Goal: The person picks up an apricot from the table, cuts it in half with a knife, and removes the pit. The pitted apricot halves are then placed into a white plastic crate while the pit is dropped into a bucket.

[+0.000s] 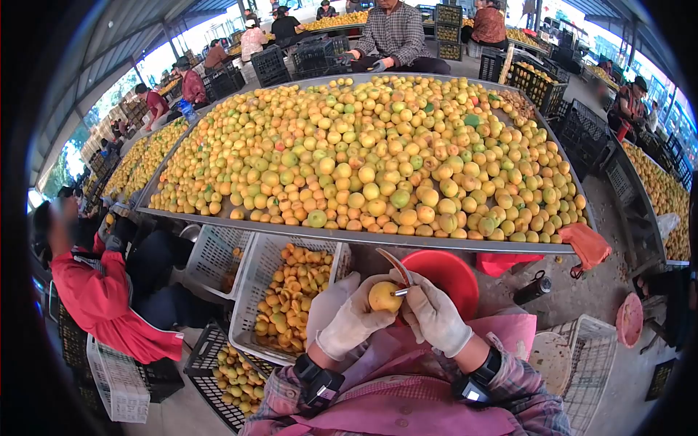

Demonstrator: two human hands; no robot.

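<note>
My left hand [355,321], in a white glove, is closed around a yellow-orange apricot [384,296]. In my right hand [438,318], also gloved, is a small metal pitting tool [395,264] with a curved strip rising above the fingers. Its short shiny end touches the apricot's right side. The fingers hide most of its grip. Both hands meet above my pink apron [407,396], in front of a red basin [452,280]. Left of them, a white crate [243,320] holds split apricot halves [291,298].
A metal-edged table [349,235] heaped with whole apricots [363,152] spans the front. A black crate [200,370] of apricots stands at lower left. A dark bottle [533,288] and a white basket [592,363] are at right. A person in red [102,301] sits at left.
</note>
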